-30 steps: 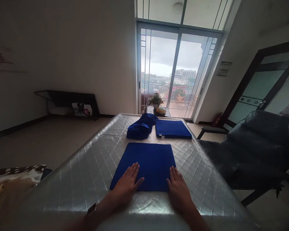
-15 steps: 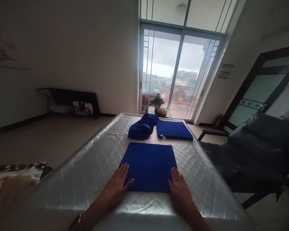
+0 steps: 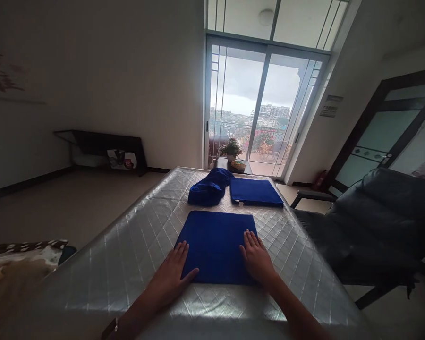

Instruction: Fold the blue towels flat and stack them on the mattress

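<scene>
A flat blue cloth (image 3: 216, 236) lies in the lower centre of the frame, on a table (image 3: 123, 264) with a shiny, quilted silver cover. The left hand (image 3: 170, 274) rests on its left edge, palm down, fingers straight and close together, thumb spread wide. The right hand (image 3: 257, 255) lies on the right edge in much the same way — flat, thumb out, gripping nothing. Further up, near the centre, a crumpled blue cloth (image 3: 208, 188) sits just beside a flat blue pad (image 3: 255, 191) with a small white tag (image 3: 241, 203). A black armchair (image 3: 371, 226) stands at the right of the frame; a potted plant (image 3: 231, 149) shows before the glass door (image 3: 265, 89) at upper centre.
</scene>
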Demonstrator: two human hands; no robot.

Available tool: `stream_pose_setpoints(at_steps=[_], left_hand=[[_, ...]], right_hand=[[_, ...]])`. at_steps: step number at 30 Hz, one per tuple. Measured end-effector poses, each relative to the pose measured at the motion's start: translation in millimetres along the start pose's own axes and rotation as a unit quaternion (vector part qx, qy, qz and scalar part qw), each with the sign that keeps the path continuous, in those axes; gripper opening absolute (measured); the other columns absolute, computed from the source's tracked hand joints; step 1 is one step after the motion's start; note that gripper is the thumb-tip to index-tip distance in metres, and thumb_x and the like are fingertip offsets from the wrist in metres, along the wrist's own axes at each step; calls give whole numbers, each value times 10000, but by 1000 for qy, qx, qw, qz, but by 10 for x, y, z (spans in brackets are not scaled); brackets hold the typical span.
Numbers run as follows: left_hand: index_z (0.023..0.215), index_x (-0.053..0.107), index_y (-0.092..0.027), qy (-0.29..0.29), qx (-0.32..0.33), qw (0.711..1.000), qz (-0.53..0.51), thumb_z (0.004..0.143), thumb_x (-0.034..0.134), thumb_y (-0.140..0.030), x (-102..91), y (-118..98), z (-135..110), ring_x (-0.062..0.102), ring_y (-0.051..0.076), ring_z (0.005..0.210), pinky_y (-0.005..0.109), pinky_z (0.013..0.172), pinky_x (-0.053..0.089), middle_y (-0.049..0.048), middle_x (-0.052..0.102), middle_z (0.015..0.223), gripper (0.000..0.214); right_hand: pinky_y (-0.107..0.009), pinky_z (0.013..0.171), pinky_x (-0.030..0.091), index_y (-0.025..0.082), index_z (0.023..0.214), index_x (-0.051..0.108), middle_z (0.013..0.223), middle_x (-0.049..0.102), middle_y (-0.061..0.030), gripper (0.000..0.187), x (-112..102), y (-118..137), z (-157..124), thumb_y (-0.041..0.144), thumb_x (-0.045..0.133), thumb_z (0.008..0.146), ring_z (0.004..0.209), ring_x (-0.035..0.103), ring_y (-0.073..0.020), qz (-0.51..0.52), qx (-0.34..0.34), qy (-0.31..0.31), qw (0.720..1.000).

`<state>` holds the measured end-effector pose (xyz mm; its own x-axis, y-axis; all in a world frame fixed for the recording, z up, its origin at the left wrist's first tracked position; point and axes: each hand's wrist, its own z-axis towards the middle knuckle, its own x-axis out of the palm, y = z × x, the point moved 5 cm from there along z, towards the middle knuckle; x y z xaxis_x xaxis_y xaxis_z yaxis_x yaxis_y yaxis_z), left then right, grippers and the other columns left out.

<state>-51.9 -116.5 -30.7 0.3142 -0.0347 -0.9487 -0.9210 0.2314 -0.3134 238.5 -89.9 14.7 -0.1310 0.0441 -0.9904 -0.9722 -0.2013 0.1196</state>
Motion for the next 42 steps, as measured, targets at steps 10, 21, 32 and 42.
stream_pose_setpoints(at_steps=[10, 21, 32, 42], left_hand=[[1528, 244, -243, -15, 9, 1000, 7, 831, 446, -697, -20, 39, -8, 230, 329, 1454, 463, 1162, 308, 45, 255, 1595, 857], [1529, 248, -166, 16, 92, 996, -3, 927, 245, -664, -123, -815, 434, 164, 297, 1480, 461, 1223, 202, 75, 175, 1612, 781], [1524, 258, -127, 0, 223, 974, -48, 974, 151, -567, 409, -1841, 1051, 158, 250, 1485, 412, 1230, 181, 115, 262, 1589, 713], [1509, 294, -106, 3, 147, 989, -28, 954, 213, -619, 302, -1140, 936, 180, 281, 1478, 454, 1222, 175, 138, 258, 1584, 760]], right_hand=[[-361, 1185, 86, 53, 1520, 206, 1595, 167, -106, 621, 293, -182, 177, 405, 185, 1008, 1478, 104, -203, 16, 64, 3, 998], [-373, 1185, 113, 46, 1518, 212, 1593, 162, -108, 607, 294, -210, 149, 367, 198, 1003, 1477, 108, -202, 22, 65, 11, 998], [-379, 1186, 92, 127, 1522, 261, 1600, 151, -81, 563, 295, -199, 129, 262, 243, 976, 1480, 71, -197, -12, 33, 33, 999], [-370, 1185, 117, 58, 1517, 231, 1592, 171, -97, 611, 296, -215, 147, 365, 200, 989, 1473, 136, -197, 28, 66, 9, 997]])
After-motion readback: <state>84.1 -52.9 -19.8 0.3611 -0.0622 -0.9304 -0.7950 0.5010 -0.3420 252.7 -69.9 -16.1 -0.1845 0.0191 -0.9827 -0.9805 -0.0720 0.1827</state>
